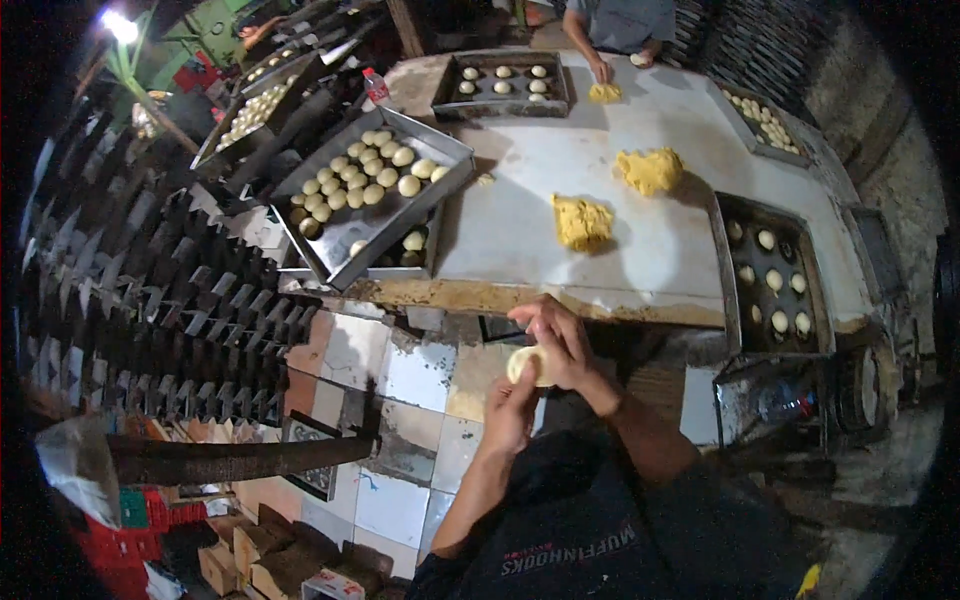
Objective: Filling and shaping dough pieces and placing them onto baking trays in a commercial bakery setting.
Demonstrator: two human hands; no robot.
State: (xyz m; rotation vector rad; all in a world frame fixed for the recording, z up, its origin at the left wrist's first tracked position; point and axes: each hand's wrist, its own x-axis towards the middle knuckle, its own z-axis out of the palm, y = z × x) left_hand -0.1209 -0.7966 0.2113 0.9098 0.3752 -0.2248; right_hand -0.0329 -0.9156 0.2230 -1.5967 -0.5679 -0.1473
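Just short of the wooden-edged white worktable (500, 255), we hold a pale, flattened round of dough (517, 357) between both bare hands. Our left hand (508, 412) is partly closed on it, thumb laid across the face; the fingers underneath are mostly hidden. Our right hand (562, 345) sits against the round's far right side, fingers loosely bent and partly spread; whether it grips, we cannot tell. The round shows no clear long axis. Ahead of us and slightly right, beyond the table edge, stands a blocky, crumbly yellow lump (583, 222), well apart from the dough. Our right hand is nearer to it; a second, rougher yellow mound (650, 171) lies farther right.
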